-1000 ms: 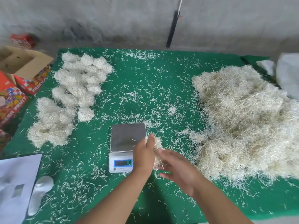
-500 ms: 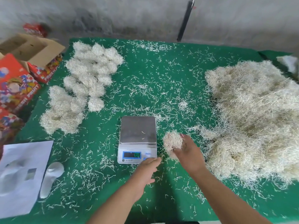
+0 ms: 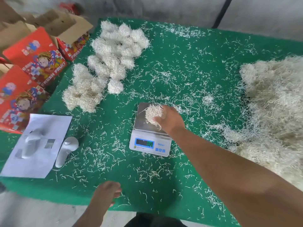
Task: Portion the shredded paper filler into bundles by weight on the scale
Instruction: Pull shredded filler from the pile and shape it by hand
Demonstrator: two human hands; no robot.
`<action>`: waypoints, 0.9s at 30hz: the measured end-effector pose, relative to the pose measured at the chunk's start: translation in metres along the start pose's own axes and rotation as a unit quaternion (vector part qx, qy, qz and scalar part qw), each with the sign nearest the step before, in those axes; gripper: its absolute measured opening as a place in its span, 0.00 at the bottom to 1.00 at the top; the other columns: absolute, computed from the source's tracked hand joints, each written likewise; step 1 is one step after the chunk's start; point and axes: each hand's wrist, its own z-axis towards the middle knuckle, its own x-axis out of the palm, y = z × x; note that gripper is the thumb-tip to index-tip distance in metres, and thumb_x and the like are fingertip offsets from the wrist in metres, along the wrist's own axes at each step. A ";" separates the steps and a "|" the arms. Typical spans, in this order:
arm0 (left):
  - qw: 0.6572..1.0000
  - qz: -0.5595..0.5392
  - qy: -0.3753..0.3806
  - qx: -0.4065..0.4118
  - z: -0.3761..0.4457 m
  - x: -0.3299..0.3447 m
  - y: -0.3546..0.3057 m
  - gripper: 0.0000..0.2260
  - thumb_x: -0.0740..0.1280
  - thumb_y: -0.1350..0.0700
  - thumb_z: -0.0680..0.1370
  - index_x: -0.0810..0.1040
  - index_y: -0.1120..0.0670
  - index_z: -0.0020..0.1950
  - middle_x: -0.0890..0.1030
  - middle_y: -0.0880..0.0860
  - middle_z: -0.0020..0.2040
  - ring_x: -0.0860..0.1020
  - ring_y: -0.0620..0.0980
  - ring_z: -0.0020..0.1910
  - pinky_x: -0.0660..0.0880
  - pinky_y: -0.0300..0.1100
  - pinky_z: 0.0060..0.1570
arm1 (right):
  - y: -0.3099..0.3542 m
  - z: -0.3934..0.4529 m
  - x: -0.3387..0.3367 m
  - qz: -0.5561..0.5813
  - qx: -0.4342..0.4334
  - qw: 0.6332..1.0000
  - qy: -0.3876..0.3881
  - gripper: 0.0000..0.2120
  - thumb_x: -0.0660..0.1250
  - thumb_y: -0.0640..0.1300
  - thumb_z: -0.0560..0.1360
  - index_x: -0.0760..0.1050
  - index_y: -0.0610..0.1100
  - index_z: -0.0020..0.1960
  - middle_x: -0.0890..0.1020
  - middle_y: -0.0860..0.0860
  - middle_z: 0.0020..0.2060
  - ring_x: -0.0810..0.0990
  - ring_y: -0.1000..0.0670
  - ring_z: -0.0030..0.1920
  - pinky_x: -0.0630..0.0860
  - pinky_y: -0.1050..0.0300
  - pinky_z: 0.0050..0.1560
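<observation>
A small white digital scale (image 3: 150, 145) with a steel pan stands mid-table on the green cloth (image 3: 188, 71). My right hand (image 3: 170, 119) holds a ball of shredded paper (image 3: 153, 114) on the pan. My left hand (image 3: 106, 192) hovers low at the table's near edge, fingers loosely curled, holding nothing. A large loose heap of shredded paper (image 3: 275, 104) lies at the right. Several rounded finished bundles (image 3: 111, 59) sit in a group at the back left.
Red printed fruit boxes (image 3: 35, 58) and open cardboard flaps crowd the left edge. A white sheet with a moulded white insert (image 3: 37, 143) and a white handheld device (image 3: 66, 151) lie at front left. Loose paper strands are scattered over the cloth.
My right hand carried the paper ball from beside the scale onto its pan. My left hand pulled back from the scale toward the table's near edge. The view shifted right and down.
</observation>
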 end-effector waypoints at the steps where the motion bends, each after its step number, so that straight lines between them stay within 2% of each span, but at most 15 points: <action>1: 1.000 -0.004 -0.001 -0.009 0.003 0.001 0.005 0.05 0.68 0.58 0.82 0.82 0.59 0.51 0.87 0.56 0.47 0.83 0.56 0.50 0.76 0.50 0.51 | -0.001 0.000 0.000 0.014 -0.004 1.000 -0.009 0.38 0.74 0.61 0.76 0.64 0.52 0.80 0.75 0.49 0.70 0.80 0.49 0.57 0.77 0.49 0.62; 4: 1.000 -0.017 -0.005 -0.026 0.006 0.006 0.014 0.05 0.68 0.60 0.81 0.82 0.60 0.50 0.86 0.59 0.48 0.83 0.59 0.52 0.76 0.54 0.55 | -0.006 -0.009 -0.006 0.052 -0.013 0.998 -0.030 0.43 0.75 0.64 0.74 0.61 0.52 0.81 0.72 0.49 0.73 0.75 0.47 0.71 0.72 0.44 0.73; 6: 1.000 -0.023 -0.009 -0.018 0.002 0.010 0.018 0.05 0.68 0.60 0.81 0.83 0.60 0.50 0.87 0.58 0.47 0.83 0.59 0.52 0.76 0.55 0.57 | -0.015 -0.022 -0.012 0.067 -0.014 0.997 -0.040 0.41 0.76 0.61 0.75 0.62 0.52 0.81 0.71 0.49 0.74 0.72 0.47 0.73 0.71 0.43 0.75; 10: 0.999 -0.021 -0.005 0.034 -0.014 0.013 0.014 0.06 0.68 0.57 0.82 0.83 0.57 0.51 0.88 0.53 0.44 0.84 0.56 0.50 0.78 0.51 0.53 | -0.044 -0.055 -0.023 0.080 0.013 0.994 -0.073 0.35 0.74 0.56 0.78 0.64 0.51 0.80 0.71 0.51 0.75 0.72 0.48 0.72 0.67 0.48 0.76; 12: 0.999 -0.018 -0.005 0.050 -0.020 0.013 0.008 0.06 0.67 0.56 0.83 0.83 0.56 0.52 0.87 0.53 0.47 0.84 0.54 0.51 0.79 0.50 0.53 | -0.059 -0.071 -0.025 0.090 0.042 0.992 -0.075 0.32 0.73 0.53 0.79 0.66 0.50 0.80 0.72 0.50 0.75 0.75 0.49 0.68 0.71 0.46 0.75; 15: 0.998 -0.016 -0.003 0.067 -0.027 0.015 0.001 0.06 0.67 0.56 0.84 0.82 0.56 0.54 0.87 0.53 0.50 0.84 0.53 0.52 0.78 0.49 0.52 | -0.076 -0.091 -0.027 0.100 0.067 0.991 -0.060 0.27 0.71 0.50 0.81 0.69 0.49 0.77 0.75 0.50 0.72 0.75 0.49 0.70 0.73 0.44 0.73; 20: 0.998 -0.018 -0.008 0.067 -0.032 0.021 -0.005 0.05 0.67 0.56 0.83 0.82 0.54 0.54 0.87 0.51 0.49 0.84 0.51 0.51 0.76 0.46 0.47 | -0.088 -0.102 -0.029 0.100 0.072 0.991 -0.047 0.22 0.71 0.47 0.82 0.72 0.49 0.74 0.79 0.51 0.68 0.77 0.50 0.67 0.74 0.47 0.71; 24: 0.998 -0.011 -0.004 0.062 -0.035 0.027 0.000 0.05 0.67 0.56 0.84 0.82 0.54 0.55 0.87 0.51 0.49 0.84 0.51 0.51 0.78 0.47 0.49 | -0.089 -0.098 -0.028 0.101 0.067 0.992 -0.042 0.19 0.71 0.47 0.82 0.74 0.50 0.71 0.80 0.52 0.65 0.78 0.52 0.64 0.74 0.52 0.69; 27: 0.998 -0.014 -0.003 0.057 -0.036 0.029 0.004 0.05 0.66 0.56 0.84 0.82 0.54 0.54 0.87 0.52 0.50 0.84 0.52 0.52 0.78 0.48 0.51 | -0.092 -0.093 -0.023 0.111 0.070 0.991 -0.033 0.17 0.71 0.47 0.82 0.76 0.50 0.70 0.81 0.52 0.64 0.79 0.51 0.63 0.75 0.50 0.69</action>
